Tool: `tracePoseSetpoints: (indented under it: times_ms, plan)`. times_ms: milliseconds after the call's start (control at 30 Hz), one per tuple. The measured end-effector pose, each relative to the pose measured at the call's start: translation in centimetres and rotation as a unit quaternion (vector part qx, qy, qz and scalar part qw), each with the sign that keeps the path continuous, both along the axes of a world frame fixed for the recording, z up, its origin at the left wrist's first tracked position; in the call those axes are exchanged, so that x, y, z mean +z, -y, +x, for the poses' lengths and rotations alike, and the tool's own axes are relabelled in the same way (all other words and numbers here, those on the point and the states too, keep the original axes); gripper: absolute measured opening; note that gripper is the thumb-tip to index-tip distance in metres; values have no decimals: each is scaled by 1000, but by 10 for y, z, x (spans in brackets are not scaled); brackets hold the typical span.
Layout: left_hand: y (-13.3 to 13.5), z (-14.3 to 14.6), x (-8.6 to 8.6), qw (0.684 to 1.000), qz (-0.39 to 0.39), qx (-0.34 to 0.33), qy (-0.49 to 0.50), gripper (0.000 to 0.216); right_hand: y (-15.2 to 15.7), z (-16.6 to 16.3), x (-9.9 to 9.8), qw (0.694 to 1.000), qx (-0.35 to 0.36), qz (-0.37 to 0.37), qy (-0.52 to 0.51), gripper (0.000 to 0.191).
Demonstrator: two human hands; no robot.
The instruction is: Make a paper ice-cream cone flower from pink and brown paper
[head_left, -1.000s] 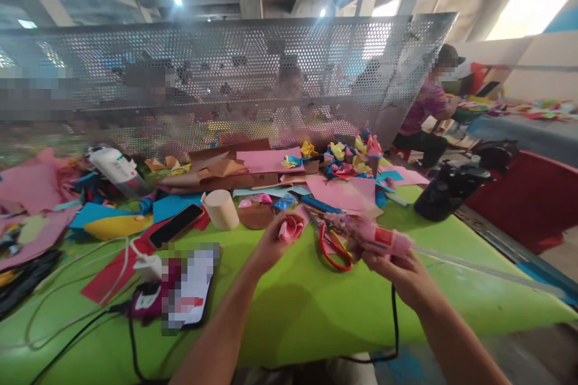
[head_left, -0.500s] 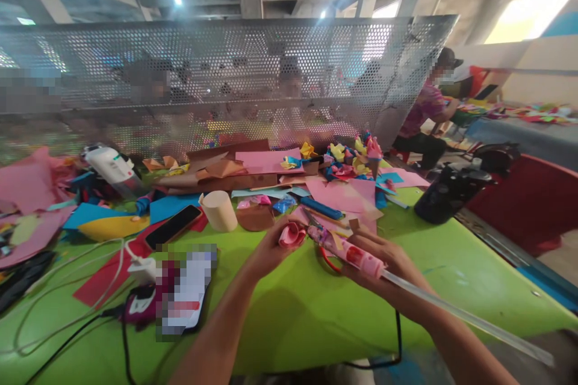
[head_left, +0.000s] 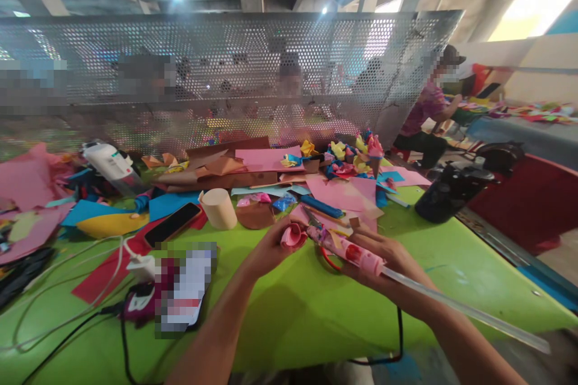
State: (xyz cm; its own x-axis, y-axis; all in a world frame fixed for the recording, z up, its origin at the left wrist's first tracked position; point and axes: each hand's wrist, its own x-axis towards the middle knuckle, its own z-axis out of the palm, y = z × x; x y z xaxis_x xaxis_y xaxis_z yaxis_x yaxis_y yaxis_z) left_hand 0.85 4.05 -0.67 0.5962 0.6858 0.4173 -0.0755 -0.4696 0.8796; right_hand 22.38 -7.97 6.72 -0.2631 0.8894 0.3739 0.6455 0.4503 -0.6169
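My left hand [head_left: 270,248] is closed around a rolled piece of pink paper [head_left: 293,236], its spiral end turned toward me. My right hand [head_left: 392,255] grips a pink glue gun [head_left: 359,254], its tip close to the paper roll. Whether tip and roll touch, I cannot tell. A long translucent glue stick [head_left: 465,308] sticks out of its back end toward the lower right. Just below the gun shows a red loop [head_left: 330,261], which looks like a scissors handle; the gun and my right hand hide part of it.
On the green table [head_left: 289,325] stand a cream paper roll [head_left: 218,209] and a black bottle [head_left: 447,195]. Two phones, a purple power strip [head_left: 138,304] and cables lie left. Paper sheets and crumpled paper flowers [head_left: 347,159] cover the back, before a perforated metal screen [head_left: 253,72]. Another person sits right.
Both hands keep nearly the same place, with the roll and the glue gun still held. The roll has turned slightly, and the view has shifted a little.
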Motion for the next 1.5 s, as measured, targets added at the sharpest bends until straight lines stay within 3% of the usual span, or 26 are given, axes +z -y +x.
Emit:
tracePoseSetpoints:
  times_ms: [533,1500]
  plan:
    - [3,1,6,1000,-7,7,-2,18,4,0,7,999,-16,8,44,46]
    - [1,0,1,1000,11,4,-7,18,4,0,6,999,-18,-26,11,32]
